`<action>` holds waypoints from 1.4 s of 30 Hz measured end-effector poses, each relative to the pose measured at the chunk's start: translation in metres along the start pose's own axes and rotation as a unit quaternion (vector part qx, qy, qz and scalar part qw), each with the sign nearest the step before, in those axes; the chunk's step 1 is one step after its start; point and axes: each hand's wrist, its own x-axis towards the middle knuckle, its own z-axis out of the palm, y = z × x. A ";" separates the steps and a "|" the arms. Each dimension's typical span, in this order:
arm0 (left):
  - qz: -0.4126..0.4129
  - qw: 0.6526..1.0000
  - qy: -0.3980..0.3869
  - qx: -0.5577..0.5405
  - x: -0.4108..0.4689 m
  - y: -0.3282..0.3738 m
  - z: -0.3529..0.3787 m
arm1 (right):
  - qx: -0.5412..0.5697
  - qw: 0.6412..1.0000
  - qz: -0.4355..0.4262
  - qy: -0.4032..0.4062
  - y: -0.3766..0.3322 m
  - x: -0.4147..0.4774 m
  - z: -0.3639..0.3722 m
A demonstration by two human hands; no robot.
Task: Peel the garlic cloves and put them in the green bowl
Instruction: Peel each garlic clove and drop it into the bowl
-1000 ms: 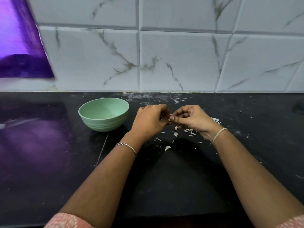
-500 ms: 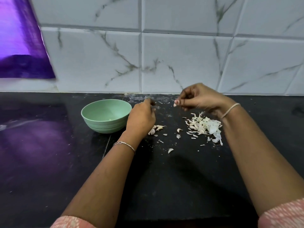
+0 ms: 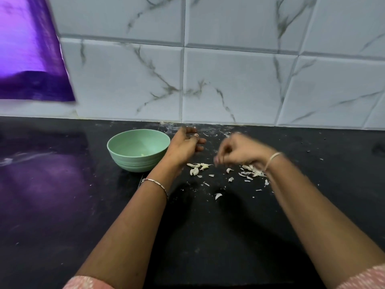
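Note:
The green bowl (image 3: 116,152) stands on the black counter left of centre, with one small pale piece (image 3: 142,154) inside it. My left hand (image 3: 184,146) hovers just right of the bowl's rim, fingers loosely stretched toward the wall, and nothing is plainly held in it. A few garlic cloves (image 3: 198,166) lie on the counter just below that hand. My right hand (image 3: 239,152) is blurred with motion, low over the counter between the cloves and a heap of peels (image 3: 252,172). Its fingers are curled, and the blur hides whether they hold anything.
Loose bits of peel (image 3: 217,196) are scattered over the black counter (image 3: 62,205). The marble-tiled wall (image 3: 229,84) rises right behind the bowl and my hands. A purple sheet (image 3: 31,59) hangs at the top left.
My hands have come apart. The left hand has opened beside the bowl, which now holds a small pale piece. The right hand has dropped from near the wall toward the counter.

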 end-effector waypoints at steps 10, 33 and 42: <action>-0.004 1.000 -0.008 0.007 0.002 -0.004 0.000 | 0.020 0.999 -0.001 -0.038 -0.005 -0.004 -0.009; 0.164 0.977 0.005 0.133 -0.017 -0.016 0.031 | 0.444 0.888 0.044 0.113 0.025 -0.007 0.020; 0.128 0.978 0.069 0.148 -0.005 -0.027 0.032 | 0.405 0.888 -0.053 0.214 0.027 -0.012 0.020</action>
